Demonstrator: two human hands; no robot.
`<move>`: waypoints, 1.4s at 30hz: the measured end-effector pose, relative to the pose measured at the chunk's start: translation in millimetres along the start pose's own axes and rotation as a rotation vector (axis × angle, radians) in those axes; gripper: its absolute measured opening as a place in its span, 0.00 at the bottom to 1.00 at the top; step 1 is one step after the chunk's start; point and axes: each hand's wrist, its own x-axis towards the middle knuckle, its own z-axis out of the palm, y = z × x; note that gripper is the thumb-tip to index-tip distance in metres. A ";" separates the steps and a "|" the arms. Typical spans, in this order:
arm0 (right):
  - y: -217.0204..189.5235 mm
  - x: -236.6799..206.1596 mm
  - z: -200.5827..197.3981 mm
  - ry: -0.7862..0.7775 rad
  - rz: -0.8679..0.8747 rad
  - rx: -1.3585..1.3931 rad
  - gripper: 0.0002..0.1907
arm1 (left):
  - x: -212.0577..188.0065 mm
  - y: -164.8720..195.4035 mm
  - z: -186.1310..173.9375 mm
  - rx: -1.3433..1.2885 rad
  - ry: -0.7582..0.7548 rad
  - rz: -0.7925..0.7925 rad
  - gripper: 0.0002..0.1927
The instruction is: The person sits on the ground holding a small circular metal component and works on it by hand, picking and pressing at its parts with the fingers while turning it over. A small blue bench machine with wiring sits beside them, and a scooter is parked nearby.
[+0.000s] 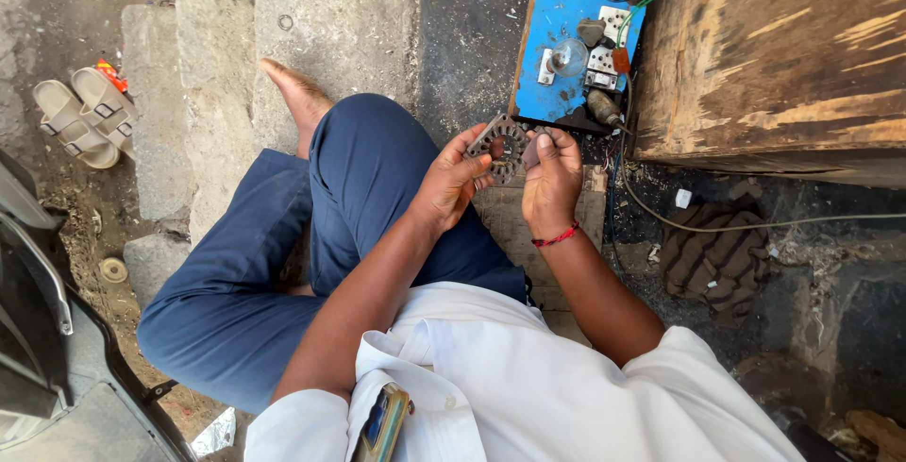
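Toothed stator ring (500, 146) held between both hands above lap, face up toward camera. Left hand (449, 182) grips ring's near-left rim; right hand (552, 179) pinches right rim. Blue switchboard (552, 56) just beyond.

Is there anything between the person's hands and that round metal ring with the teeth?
No, nothing visible is in the way. The left hand and the right hand both already hold the toothed metal ring, with the fingers right on its rim, above the lap.
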 end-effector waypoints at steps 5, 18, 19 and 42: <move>-0.5 1.0 -4.4 0.019 0.046 0.011 0.06 | 0.3 4.0 2.2 0.053 -0.044 -0.058 0.36; 4.4 -13.0 -9.5 -0.054 0.015 -0.020 0.07 | -4.5 6.5 -2.5 -0.137 -0.060 -0.003 0.30; 5.1 -14.4 -10.3 -0.072 0.019 -0.028 0.07 | -4.4 5.4 -3.5 -0.108 -0.044 0.013 0.30; -73.7 11.6 44.8 -0.633 -0.500 -1.443 0.05 | 3.2 -10.9 -8.6 0.209 0.008 -0.029 0.19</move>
